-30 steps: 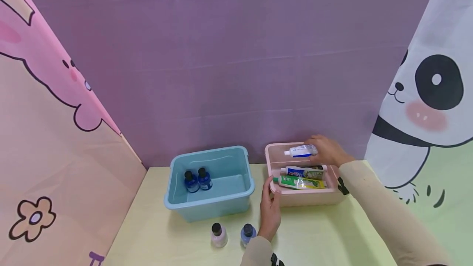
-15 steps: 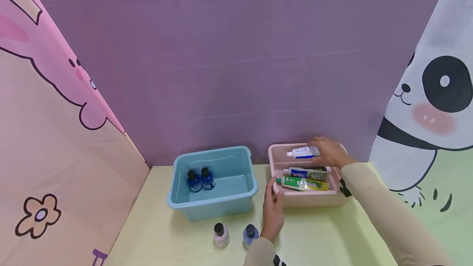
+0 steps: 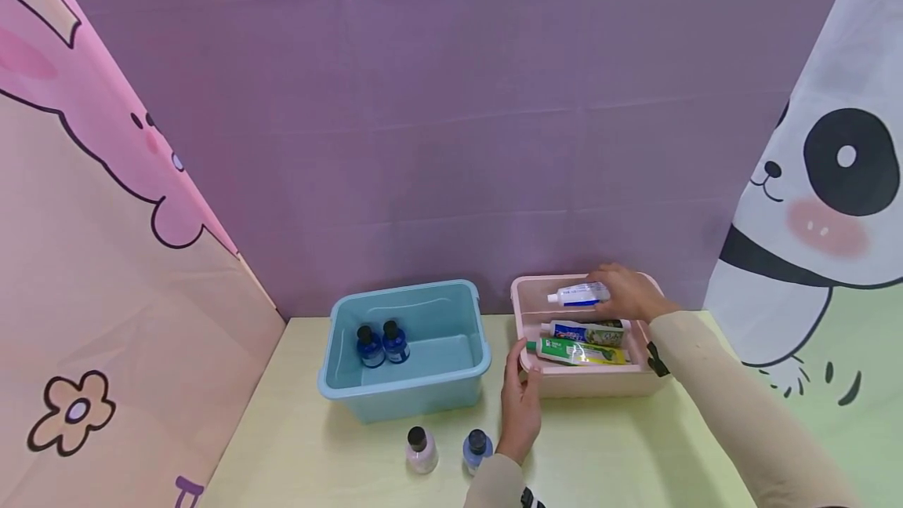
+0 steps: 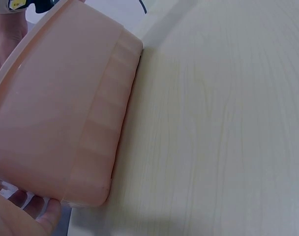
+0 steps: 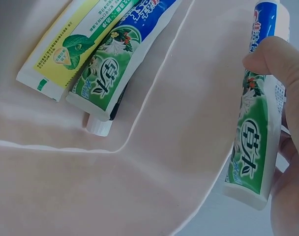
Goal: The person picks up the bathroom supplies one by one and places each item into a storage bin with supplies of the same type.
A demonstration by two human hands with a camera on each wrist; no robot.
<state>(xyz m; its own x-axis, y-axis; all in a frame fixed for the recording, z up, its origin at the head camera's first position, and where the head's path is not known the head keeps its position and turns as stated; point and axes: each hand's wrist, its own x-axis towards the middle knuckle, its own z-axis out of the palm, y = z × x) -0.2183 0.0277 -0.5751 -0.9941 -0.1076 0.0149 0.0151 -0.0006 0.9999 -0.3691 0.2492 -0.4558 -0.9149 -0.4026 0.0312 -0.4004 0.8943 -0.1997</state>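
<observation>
My right hand (image 3: 626,292) holds a toothpaste tube (image 5: 252,132), thumb on one face, over the back of the pink bin (image 3: 600,384). Its white cap points left in the head view. Below it, inside the bin, lie a blue-and-green toothpaste tube (image 3: 585,331) and a green-and-yellow toothpaste tube (image 3: 574,351). Beneath the blue-and-green one, the white end (image 5: 99,126) of another item shows, the rest of it hidden. At the bin's front left corner, my left hand (image 3: 520,414) grips the wall, fingers along the side and thumb on the front.
Left of the pink bin stands a light blue bin (image 3: 416,400) with two dark blue bottles (image 3: 383,347) in it. A pinkish bottle (image 3: 422,457) and a blue bottle (image 3: 476,453), both black-capped, stand upright in front. A purple backdrop (image 3: 451,139) rises behind the table (image 3: 282,429).
The head view has shifted slightly. My hands stay at the pink bin, the right one still holding the toothpaste tube, the left one at the corner.
</observation>
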